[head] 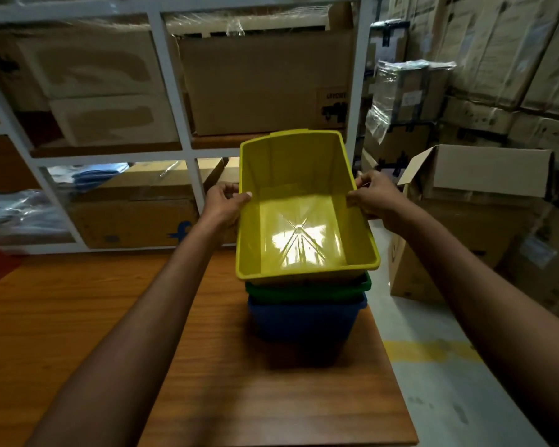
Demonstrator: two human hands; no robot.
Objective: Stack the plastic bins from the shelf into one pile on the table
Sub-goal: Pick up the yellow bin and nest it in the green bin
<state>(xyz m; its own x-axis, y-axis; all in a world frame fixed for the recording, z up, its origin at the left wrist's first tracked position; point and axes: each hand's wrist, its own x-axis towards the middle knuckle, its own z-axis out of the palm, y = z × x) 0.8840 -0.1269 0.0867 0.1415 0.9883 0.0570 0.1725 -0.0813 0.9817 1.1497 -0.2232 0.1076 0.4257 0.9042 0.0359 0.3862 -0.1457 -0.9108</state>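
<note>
Three bins sit nested in one pile between the hands, on the brown wood-grain table [110, 317]. A yellow rectangular plastic bin [304, 217] is on top, then a dark green plastic bin [307, 290] showing little more than its rim, and a blue plastic bin [304, 317] at the bottom.

The yellow bin's mouth faces up. Its long axis runs straight away from the person, with the far short end toward the white metal shelf frame [171, 91] beyond the fingertips. Its walls are smooth and flare outward to a rolled lip. The glossy floor carries moulded ribs radiating from the centre and catches a bright glare.

The left hand [223, 204] grips the left long rim, thumb hooked over the lip. The right hand [373, 198] pinches the right long rim opposite.

Brown cardboard boxes [265, 85] fill the shelf bays. An open cardboard box [484, 175] stands just outside the right hand.
</note>
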